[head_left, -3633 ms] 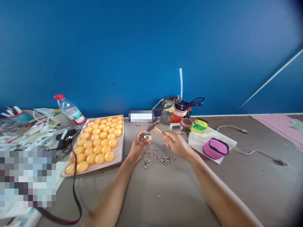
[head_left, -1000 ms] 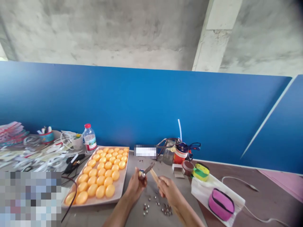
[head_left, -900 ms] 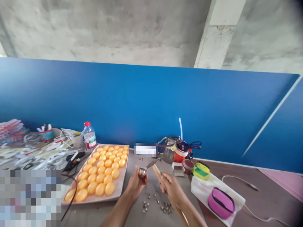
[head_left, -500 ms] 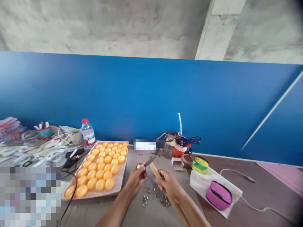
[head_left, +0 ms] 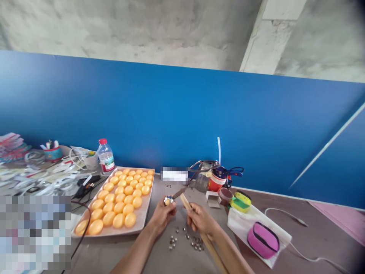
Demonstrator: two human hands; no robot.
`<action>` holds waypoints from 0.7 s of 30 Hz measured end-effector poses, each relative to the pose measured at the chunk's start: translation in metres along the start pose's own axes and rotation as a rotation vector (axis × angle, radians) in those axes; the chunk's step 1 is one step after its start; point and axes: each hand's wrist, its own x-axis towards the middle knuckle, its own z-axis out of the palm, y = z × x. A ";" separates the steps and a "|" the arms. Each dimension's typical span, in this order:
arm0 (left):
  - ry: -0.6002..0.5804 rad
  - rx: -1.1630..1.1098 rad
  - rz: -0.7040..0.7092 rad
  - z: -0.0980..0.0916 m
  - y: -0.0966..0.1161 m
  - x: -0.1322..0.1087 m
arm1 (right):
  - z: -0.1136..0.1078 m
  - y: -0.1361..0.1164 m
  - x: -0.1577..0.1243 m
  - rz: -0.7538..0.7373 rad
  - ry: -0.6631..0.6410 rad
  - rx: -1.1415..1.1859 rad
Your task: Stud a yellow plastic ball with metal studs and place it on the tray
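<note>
My left hand [head_left: 164, 215] is closed around a shiny, silvery round object [head_left: 169, 199]. My right hand [head_left: 201, 219] grips a long, pale wooden stick [head_left: 186, 201], whose lower part runs back under the forearm. A dark, narrow metal blade [head_left: 179, 192] spans the gap between the round object and the stick's upper end; I cannot tell what it is fixed to. Several small, shiny metal pieces [head_left: 196, 243] lie scattered on the grey tabletop [head_left: 159, 251] below my hands. Left of my left hand stands a shallow tray [head_left: 139, 229] with rows of orange balls [head_left: 119, 207].
A water bottle [head_left: 106, 156] stands behind the tray, near cables and strips [head_left: 54, 179]. At the back are a red-and-white cup [head_left: 216, 183] of tools and an opened small box [head_left: 213, 199]. To the right lie a yellow-green case [head_left: 241, 201], a pink case [head_left: 262, 239] and a white cable [head_left: 285, 214].
The round object in my left hand now shows more of its shiny face. My right hand still holds the stick at nearly the same spot. The camera view has tilted slightly.
</note>
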 end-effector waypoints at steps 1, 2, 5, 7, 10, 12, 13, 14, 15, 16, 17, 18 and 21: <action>0.005 -0.005 -0.005 0.001 0.001 0.000 | -0.001 -0.001 -0.001 -0.001 0.019 0.005; 0.010 -0.010 -0.012 0.001 0.001 0.000 | -0.003 -0.002 -0.003 -0.009 0.046 0.026; 0.025 -0.007 -0.031 0.003 0.002 -0.001 | -0.004 -0.003 -0.005 -0.032 0.097 0.126; 0.032 0.008 -0.039 0.005 0.004 -0.003 | -0.003 -0.001 -0.005 -0.020 0.058 0.140; 0.039 0.004 -0.050 0.006 0.005 -0.004 | -0.004 0.005 -0.006 -0.001 -0.020 0.143; 0.045 -0.020 -0.056 0.006 0.006 -0.005 | -0.007 0.005 -0.007 -0.016 0.002 0.217; 0.048 -0.030 -0.060 0.005 0.005 -0.004 | -0.008 0.005 -0.008 -0.023 0.029 0.268; 0.050 -0.035 -0.062 0.005 0.005 -0.004 | -0.008 0.004 -0.010 -0.030 0.058 0.315; 0.049 -0.034 -0.060 0.005 0.005 -0.004 | -0.008 0.002 -0.011 -0.034 0.082 0.347; 0.042 -0.027 -0.057 0.004 0.004 -0.004 | -0.007 0.001 -0.012 -0.030 0.091 0.353; 0.034 -0.018 -0.052 0.004 0.003 -0.004 | -0.005 0.000 -0.013 -0.019 0.083 0.333; 0.027 -0.013 -0.045 0.003 0.002 -0.004 | -0.003 -0.001 -0.013 -0.004 0.062 0.295; 0.014 -0.027 -0.026 0.001 0.001 -0.004 | 0.003 -0.004 -0.014 0.025 -0.027 0.197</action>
